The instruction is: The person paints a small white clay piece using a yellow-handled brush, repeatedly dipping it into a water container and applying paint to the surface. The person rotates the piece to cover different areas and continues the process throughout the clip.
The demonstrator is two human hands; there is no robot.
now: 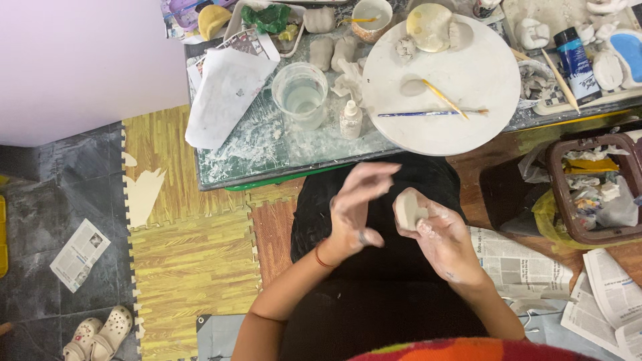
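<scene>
My right hand (447,239) grips a small rounded lump of grey clay (408,209) over my lap. My left hand (358,206) hovers just left of the lump with its fingers spread and slightly blurred; it holds nothing. A red band circles the left wrist. Ahead on the low table lies a round white board (468,87) with a blue-handled brush (431,113), a yellow-handled brush (445,99) and a flat clay smear.
A clear cup of water (300,93) and a small white squeeze bottle (350,119) stand on the table (267,150). Clay pieces, a blue paint bottle (576,61) and trays sit further back. A brown waste basket (588,187) stands right. Newspapers and foam mats cover the floor.
</scene>
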